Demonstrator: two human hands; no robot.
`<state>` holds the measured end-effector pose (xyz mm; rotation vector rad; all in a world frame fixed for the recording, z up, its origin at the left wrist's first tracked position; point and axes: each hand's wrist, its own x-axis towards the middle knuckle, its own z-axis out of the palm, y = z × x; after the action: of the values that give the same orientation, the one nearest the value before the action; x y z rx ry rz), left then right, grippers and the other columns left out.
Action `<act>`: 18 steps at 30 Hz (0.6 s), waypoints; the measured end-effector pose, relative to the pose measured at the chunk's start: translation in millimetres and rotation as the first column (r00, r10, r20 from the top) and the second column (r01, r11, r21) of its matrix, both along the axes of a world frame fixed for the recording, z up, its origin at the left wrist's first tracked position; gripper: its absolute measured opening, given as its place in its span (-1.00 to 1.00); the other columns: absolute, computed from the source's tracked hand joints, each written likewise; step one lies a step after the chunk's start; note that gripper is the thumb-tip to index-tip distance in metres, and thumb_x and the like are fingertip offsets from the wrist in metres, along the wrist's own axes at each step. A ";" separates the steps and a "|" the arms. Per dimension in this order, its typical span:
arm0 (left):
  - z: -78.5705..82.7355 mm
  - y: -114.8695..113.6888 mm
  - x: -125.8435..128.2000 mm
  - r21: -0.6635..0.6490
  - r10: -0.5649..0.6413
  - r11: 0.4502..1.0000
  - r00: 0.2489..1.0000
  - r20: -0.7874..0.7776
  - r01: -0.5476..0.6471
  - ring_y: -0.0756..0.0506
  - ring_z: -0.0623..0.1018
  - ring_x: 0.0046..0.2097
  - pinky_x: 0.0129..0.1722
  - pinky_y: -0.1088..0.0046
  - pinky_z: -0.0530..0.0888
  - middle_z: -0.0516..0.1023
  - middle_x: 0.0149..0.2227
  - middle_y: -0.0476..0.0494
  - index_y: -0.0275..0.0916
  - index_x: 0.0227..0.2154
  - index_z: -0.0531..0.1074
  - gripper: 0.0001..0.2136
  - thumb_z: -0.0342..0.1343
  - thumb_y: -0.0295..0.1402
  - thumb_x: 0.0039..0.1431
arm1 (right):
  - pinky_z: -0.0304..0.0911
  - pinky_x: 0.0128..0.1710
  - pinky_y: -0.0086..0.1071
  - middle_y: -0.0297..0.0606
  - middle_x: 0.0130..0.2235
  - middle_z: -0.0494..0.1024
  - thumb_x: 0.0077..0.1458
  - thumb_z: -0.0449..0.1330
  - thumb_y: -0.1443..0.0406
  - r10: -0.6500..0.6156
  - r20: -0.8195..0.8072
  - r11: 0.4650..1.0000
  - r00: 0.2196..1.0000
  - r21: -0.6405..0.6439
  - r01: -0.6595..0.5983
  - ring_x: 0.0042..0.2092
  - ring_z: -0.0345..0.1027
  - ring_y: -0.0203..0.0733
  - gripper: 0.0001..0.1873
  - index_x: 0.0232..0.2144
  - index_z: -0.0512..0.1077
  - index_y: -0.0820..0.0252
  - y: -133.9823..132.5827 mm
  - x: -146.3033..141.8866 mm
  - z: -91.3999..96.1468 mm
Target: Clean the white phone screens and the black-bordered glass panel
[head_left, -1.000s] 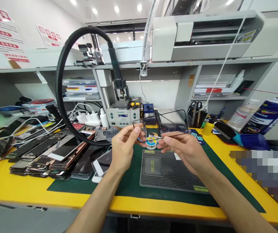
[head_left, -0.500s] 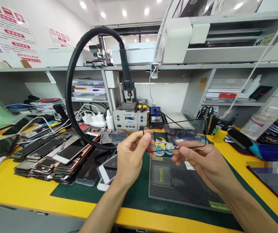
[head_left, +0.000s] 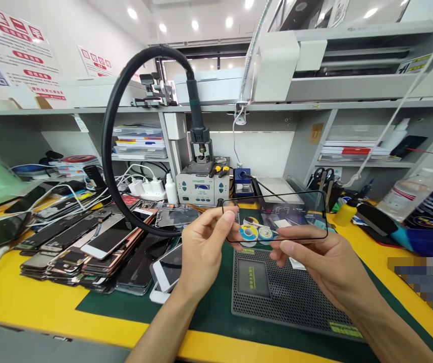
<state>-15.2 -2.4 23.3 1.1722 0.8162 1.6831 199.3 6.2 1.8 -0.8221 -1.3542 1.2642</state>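
A clear glass screen protector with a thin black border is held up in front of me over the bench. My left hand pinches its left end between thumb and fingers. Along its lower right edge, my right hand grips it between thumb and fingers. Through the glass show small round solder reels on the bench. Below my hands lies a dark grey perforated mat on a green mat.
Stacked phones and phone parts cover the left of the yellow bench. Behind stands a hot air station, its thick black hose looping forward. Scissors and bottles stand at the right.
The screen protector has tilted slightly, its right end moving a little right and down with my right hand. My left hand keeps its pinch. The view has shifted slightly.
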 end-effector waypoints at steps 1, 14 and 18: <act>-0.2 0.1 -0.3 -0.002 0.006 1.000 1.000 -0.001 -0.006 -0.05 0.54 -0.44 -0.51 0.43 0.58 0.55 -0.45 -0.06 -0.26 -0.23 0.62 -0.77 0.32 -0.19 0.17 | 0.55 -0.31 -0.24 -0.11 -0.32 0.70 0.05 0.47 0.24 0.001 0.002 1.000 1.000 -0.004 -0.001 -0.33 0.60 -0.06 -0.78 -0.21 0.67 0.11 0.0 0.3 -0.3; -8.5 1.9 10.1 -0.127 -0.182 0.972 0.976 0.122 0.198 -0.04 0.63 -0.36 -0.28 0.45 0.60 0.66 -0.36 -0.11 -0.28 -0.28 0.57 -0.80 0.35 -0.25 0.17 | 0.49 -0.35 -0.29 -0.19 -0.28 0.68 0.05 0.47 0.21 -0.077 -0.125 0.997 0.989 0.010 0.078 -0.37 0.52 -0.17 -0.74 -0.16 0.65 0.05 -1.4 -13.5 10.6; -9.3 1.4 13.5 -0.217 -0.370 0.896 0.922 0.117 0.387 -0.07 0.67 -0.30 -0.22 0.41 0.62 0.70 -0.28 -0.21 -0.31 -0.22 0.53 -0.78 0.35 -0.29 0.17 | 0.46 -0.36 -0.30 -0.19 -0.26 0.65 0.15 0.39 0.16 -0.057 -0.212 0.998 0.976 -0.012 0.056 -0.30 0.49 -0.16 -0.73 -0.10 0.64 0.05 2.3 -9.4 15.3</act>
<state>-1.7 -1.0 14.1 1.0206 0.6694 1.2621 190.0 8.6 17.1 -0.7028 -1.1488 1.2739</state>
